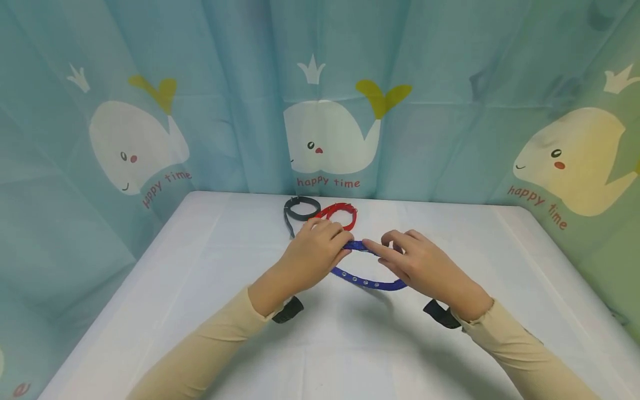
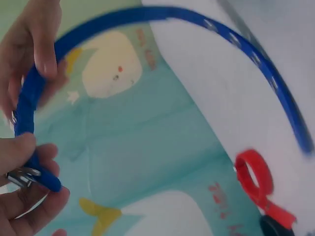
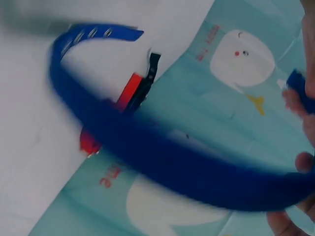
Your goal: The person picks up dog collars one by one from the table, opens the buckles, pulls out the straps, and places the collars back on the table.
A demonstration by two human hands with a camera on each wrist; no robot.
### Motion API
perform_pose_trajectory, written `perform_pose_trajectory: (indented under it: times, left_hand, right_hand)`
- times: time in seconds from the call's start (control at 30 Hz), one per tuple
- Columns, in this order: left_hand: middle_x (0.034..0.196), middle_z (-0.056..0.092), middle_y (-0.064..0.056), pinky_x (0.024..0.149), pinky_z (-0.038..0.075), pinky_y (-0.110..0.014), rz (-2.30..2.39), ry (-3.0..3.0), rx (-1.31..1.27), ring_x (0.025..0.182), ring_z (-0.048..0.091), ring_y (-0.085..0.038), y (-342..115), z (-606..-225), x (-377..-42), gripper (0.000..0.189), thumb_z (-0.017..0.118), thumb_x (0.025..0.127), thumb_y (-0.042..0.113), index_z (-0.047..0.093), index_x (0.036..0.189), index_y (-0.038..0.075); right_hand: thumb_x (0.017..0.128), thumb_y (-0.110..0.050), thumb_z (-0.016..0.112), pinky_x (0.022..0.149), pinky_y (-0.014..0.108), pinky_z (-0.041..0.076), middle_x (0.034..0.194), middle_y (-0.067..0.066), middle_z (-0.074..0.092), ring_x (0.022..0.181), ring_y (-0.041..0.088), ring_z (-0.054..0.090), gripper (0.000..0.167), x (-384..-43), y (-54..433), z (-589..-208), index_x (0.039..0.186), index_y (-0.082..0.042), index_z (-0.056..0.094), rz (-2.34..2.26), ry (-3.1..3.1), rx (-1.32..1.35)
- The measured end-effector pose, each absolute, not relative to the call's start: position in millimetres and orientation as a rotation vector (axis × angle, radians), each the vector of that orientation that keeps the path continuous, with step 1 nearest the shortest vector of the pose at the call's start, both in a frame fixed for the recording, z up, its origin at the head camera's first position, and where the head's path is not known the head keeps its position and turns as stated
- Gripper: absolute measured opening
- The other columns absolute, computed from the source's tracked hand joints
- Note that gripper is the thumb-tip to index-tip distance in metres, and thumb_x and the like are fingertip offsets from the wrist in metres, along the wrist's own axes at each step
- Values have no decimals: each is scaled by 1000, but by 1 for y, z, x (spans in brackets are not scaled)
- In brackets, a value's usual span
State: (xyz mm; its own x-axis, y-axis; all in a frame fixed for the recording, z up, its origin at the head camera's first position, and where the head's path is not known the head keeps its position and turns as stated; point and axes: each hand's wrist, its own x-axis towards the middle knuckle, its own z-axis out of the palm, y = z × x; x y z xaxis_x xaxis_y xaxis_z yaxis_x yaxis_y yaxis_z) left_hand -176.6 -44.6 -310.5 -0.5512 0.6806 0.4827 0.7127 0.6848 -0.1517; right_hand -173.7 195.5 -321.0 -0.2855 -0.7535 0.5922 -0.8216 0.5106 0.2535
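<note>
A blue collar (image 1: 366, 282) with a row of metal eyelets hangs in a curve between the two hands, above the table. The left hand (image 1: 314, 253) pinches it close to the metal buckle (image 2: 23, 176), which shows at the fingers in the left wrist view. A short way along the band, the right hand (image 1: 419, 261) pinches the strap between thumb and fingers. The eyelet end (image 2: 288, 105) swings free toward the lower side. In the right wrist view the band (image 3: 162, 157) is blurred and crosses the frame.
Behind the hands, a red collar (image 1: 350, 214) and a black collar (image 1: 302, 208) lie looped on the white table (image 1: 200, 266), near its back edge. A light blue curtain (image 1: 240, 100) with printed whales surrounds the table. Dark bands (image 1: 440, 314) sit at the wrists.
</note>
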Motion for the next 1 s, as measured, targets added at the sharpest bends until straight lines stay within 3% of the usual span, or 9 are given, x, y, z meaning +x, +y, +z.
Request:
perform_pose_trajectory:
  times: [0.23, 0.33, 0.43, 0.53, 1.0]
  left_hand:
    - [86, 65, 0, 87, 51, -39, -122, -2390, -1022, 85, 62, -17, -70, -316, -184, 24, 73, 81, 29, 70, 101, 17]
    - [84, 64, -1, 86, 50, -40, -132, -2398, -1011, 83, 60, -17, -83, -320, -188, 22, 75, 79, 27, 69, 98, 18]
    - [83, 64, -1, 86, 48, -41, -145, -2432, -984, 82, 59, -18, -97, -325, -193, 22, 76, 77, 25, 70, 96, 18]
    - [82, 63, -1, 87, 47, -41, -139, -2496, -939, 81, 58, -18, -112, -330, -199, 22, 76, 77, 24, 70, 97, 17]
    - [76, 62, 0, 81, 45, -41, -113, -2713, -857, 76, 56, -19, -180, -360, -223, 18, 76, 76, 18, 72, 93, 12]
  right_hand:
    - [100, -15, 26, 66, 36, 46, 73, 3, 54, 67, 16, 49, 43, -177, 218, -321, 129, -19, 57, 60, -2082, 1299]
    - [91, -1, 45, 72, 40, 46, 78, 6, 57, 72, 20, 52, 46, -178, 228, -321, 131, -21, 56, 24, -2134, 1308]
    - [71, 7, 71, 75, 42, 47, 83, 8, 59, 77, 22, 55, 68, -179, 237, -322, 130, -23, 56, -24, -2195, 1293]
    - [57, 8, 80, 76, 43, 47, 82, 8, 59, 78, 22, 55, 80, -182, 245, -324, 127, -24, 59, -59, -2223, 1262]
    - [61, 10, 76, 69, 39, 48, 76, 3, 54, 67, 15, 51, 66, -196, 261, -351, 116, -25, 67, -112, -2269, 1232]
